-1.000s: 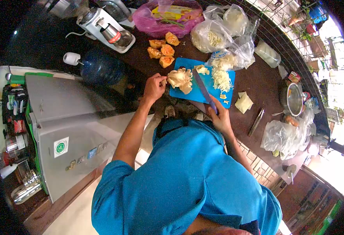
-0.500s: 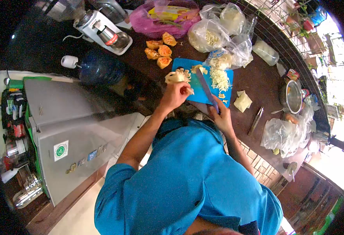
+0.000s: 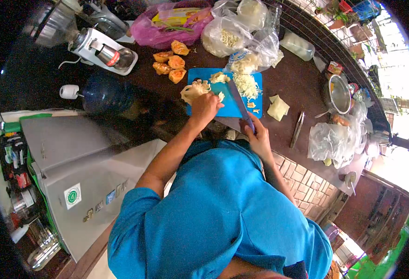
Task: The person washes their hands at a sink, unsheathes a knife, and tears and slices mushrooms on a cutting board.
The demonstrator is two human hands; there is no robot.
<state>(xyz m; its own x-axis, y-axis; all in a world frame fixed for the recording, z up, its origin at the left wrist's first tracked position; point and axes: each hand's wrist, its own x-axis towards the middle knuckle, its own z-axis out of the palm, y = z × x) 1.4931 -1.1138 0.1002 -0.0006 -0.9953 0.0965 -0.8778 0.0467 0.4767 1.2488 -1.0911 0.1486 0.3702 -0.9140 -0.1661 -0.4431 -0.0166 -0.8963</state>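
Mushroom clump (image 3: 194,91) sits at the left edge of the blue board (image 3: 229,107). Left hand (image 3: 206,107) curls at its near side; whether those fingers grip, I cannot tell. Right hand (image 3: 259,135) clasps the knife (image 3: 238,99); I'd angle it clear of the left.

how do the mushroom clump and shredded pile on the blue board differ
The mushroom clump is in broad, frilly pieces; the shredded pile is thin strands. The mushroom clump is creamy tan; the shredded pile is paler. The left hand is at the mushroom clump; no hand is on the shredded pile. Both lie on the blue board.
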